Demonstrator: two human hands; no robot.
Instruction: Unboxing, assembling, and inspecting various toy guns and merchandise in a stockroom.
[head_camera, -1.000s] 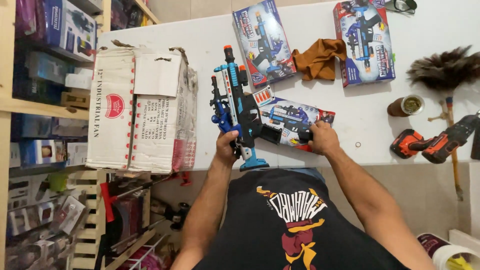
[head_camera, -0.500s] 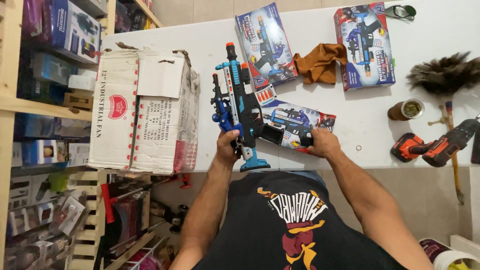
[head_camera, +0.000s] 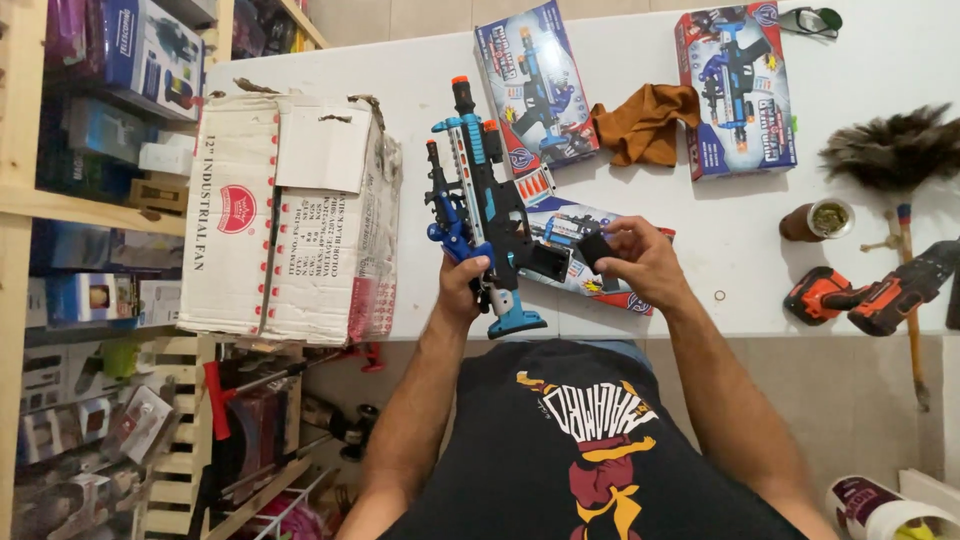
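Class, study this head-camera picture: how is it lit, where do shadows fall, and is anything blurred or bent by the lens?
Head view: even, soft light on the white table, no harsh glare; short soft shadows beside the toy boxes and feather duster. The left hand, blue toy blaster and right hand are sharp. Wide-angle distortion bends the shelves at the left edge; the shelves below the table are dimmer.

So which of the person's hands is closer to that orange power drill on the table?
Right. The right hand, holding a small black part, is on the drill's side of the table but apart from it. The left hand grips the blue toy gun, farther away.
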